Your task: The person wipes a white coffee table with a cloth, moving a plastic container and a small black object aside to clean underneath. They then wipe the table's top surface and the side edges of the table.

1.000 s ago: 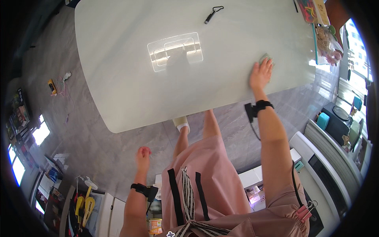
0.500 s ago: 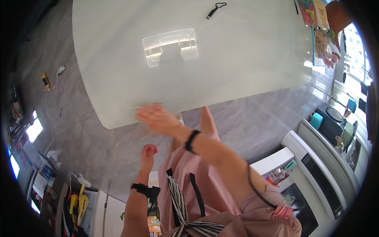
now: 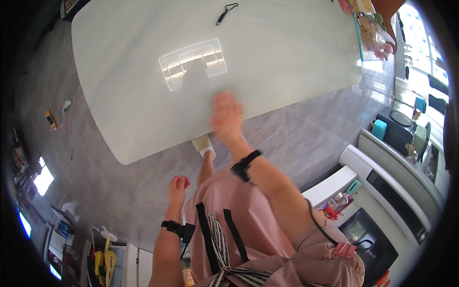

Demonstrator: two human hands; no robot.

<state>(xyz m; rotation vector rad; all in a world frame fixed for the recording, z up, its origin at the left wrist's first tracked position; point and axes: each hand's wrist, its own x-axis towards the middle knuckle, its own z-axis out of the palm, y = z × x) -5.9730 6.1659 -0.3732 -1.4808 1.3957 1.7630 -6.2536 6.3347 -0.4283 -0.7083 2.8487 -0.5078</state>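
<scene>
Remotely, I watch the right hand [image 3: 227,113], flat and open, over the near edge of a pale, glossy table [image 3: 296,62], its blurred fingers pointing toward the far side. A faint greenish edge [image 3: 216,93] shows by the fingertips; from my distant post I cannot tell what, if anything, lies under the palm. The tabletop spreads ahead and to both sides of this hand, the nearer of the two, and its long near edge slants from lower left to upper right, crossing the line of the forearm. The left hand [image 3: 179,185] hangs clear of the table, fingers curled in, nothing visible in its grasp. Straight ahead of the right fingertips, well apart, lies a small black clip tool [image 3: 221,18]; bagged goods [image 3: 375,36] sit at the right end.
</scene>
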